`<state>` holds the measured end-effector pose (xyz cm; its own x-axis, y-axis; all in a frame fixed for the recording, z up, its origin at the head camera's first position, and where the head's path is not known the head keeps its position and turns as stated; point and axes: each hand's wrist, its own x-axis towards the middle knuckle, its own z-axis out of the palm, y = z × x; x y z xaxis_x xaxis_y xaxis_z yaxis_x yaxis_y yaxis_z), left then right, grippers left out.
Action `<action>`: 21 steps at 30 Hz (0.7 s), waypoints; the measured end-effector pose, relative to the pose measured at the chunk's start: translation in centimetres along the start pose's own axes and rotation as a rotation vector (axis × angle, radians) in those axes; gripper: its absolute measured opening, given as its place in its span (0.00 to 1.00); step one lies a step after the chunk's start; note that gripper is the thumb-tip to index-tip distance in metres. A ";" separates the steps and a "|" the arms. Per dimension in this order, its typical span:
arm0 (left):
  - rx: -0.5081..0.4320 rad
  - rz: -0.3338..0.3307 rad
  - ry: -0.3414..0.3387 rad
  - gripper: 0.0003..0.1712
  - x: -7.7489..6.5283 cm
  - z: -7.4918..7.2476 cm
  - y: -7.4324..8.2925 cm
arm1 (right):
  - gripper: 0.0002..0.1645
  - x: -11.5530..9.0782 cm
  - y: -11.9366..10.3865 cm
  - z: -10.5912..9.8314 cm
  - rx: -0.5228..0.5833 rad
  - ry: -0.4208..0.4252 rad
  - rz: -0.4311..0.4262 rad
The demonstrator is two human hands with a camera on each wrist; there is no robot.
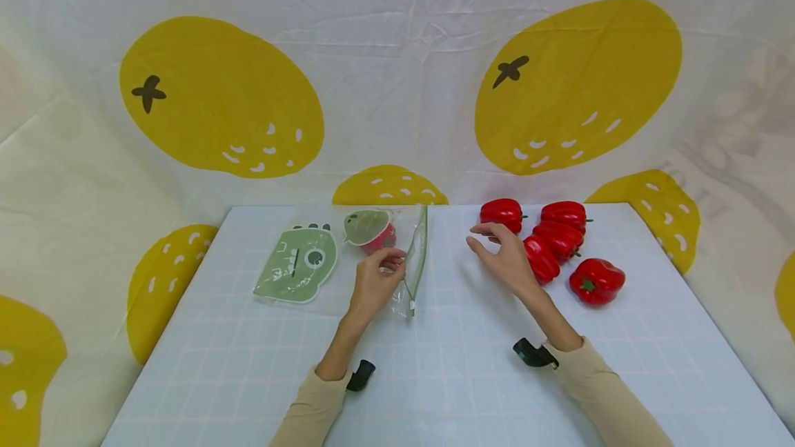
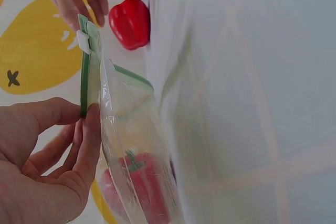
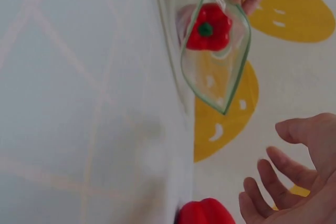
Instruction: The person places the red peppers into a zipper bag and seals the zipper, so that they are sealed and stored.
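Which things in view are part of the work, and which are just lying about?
Part of the work:
- clear zip bag
- red pepper inside it
- five loose red peppers
- left hand, fingers pinching the bag's edge
- right hand, holding nothing

Just around:
- table
- fruit-print backdrop
- wrist cameras

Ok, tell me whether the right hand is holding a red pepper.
No, the right wrist view shows the right hand empty, its fingers apart.

A lane runs free from the near edge of the bench (image 1: 435,392) to its far edge, between the dinosaur-print zip bag (image 1: 341,264) and the red bell peppers (image 1: 555,240).
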<state>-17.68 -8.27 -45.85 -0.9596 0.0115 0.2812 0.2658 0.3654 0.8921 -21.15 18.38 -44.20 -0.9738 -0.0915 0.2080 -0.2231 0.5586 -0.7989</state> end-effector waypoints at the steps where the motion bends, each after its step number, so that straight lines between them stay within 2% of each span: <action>1: 0.001 -0.002 -0.001 0.09 0.0 0.0 0.0 | 0.24 -0.1 0.1 -0.2 -0.003 0.009 -0.001; 8: 0.000 -0.017 -0.001 0.09 -0.1 0.0 0.1 | 0.25 -0.8 0.9 -1.7 -0.052 0.062 0.008; 15: 0.003 0.007 0.004 0.09 -0.1 0.0 0.1 | 0.25 -1.4 1.9 -2.9 -0.106 0.113 -0.016; 21: 0.011 -0.009 -0.001 0.09 0.0 0.0 0.2 | 0.26 -1.6 2.9 -3.7 -0.162 0.148 -0.033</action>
<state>-17.68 -8.19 -45.66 -0.9621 0.0090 0.2725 0.2558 0.3757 0.8908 -20.12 23.17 -44.75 -0.9465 0.0035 0.3225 -0.2331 0.6838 -0.6914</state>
